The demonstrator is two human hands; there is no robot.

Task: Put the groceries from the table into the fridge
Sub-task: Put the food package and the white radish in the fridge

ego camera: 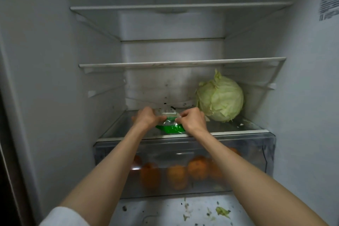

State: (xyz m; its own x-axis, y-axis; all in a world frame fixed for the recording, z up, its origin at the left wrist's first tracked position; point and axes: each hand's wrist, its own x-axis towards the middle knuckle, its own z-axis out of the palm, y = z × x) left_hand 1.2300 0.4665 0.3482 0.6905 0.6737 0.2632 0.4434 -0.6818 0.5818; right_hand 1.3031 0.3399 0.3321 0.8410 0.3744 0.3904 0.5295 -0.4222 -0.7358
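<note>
On the fridge shelf (236, 131), my left hand (146, 118) and right hand (192, 120) pinch a green packet (171, 128) beside the cabbage (220, 97).

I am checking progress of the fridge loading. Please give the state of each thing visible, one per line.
Green packet: on lowest shelf, held by both hands.
Left hand: grips packet.
Right hand: pinches packet.
Cabbage: resting on the same shelf, right.
Drawer: closed, oranges inside.

The packet (169, 126) lies on the lowest shelf (238, 131), cabbage (220, 98) to its right, oranges (197, 168) in the drawer (260, 152) below.
</note>
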